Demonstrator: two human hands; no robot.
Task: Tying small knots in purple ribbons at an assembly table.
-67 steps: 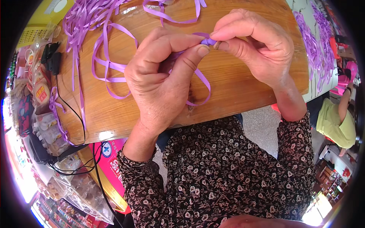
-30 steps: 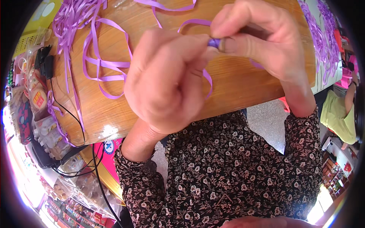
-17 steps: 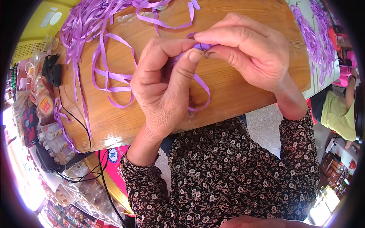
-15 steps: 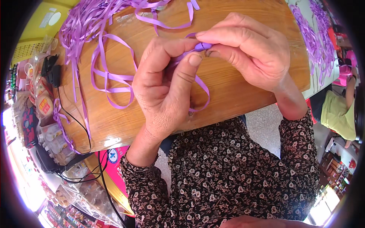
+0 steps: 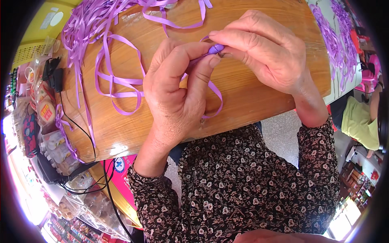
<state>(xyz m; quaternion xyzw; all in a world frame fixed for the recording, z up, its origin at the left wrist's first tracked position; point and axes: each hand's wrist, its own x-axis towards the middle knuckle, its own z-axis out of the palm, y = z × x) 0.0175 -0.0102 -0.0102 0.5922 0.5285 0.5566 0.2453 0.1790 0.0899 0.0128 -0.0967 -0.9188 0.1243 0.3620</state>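
Note:
Thumb and forefinger of my left hand (image 5: 174,91) pinch a small purple clasp (image 5: 217,48) on a lanyard of narrow purple ribbon. It is held above the table near its front edge. My right hand (image 5: 269,54) is closed at the clasp's right side, its fingertips on the ribbon beside it; the exact grip is partly hidden. A loop of the ribbon (image 5: 219,99) hangs below and right of my left hand. More loose purple ribbon (image 5: 121,82) lies in curves on the wood to the left.
A heap of purple ribbons (image 5: 87,34) covers the far left of the wooden table (image 5: 251,109). A yellow basket (image 5: 30,48), a black adapter (image 5: 58,79) with its cable and plastic bags (image 5: 46,111) line the left side. Further purple ribbons (image 5: 332,38) lie far right; a person in yellow-green (image 5: 362,121) is beyond.
My left thumb and forefinger have shifted slightly toward the clasp and right hand. The right fingers have moved a little, and more of the clasp shows between the hands.

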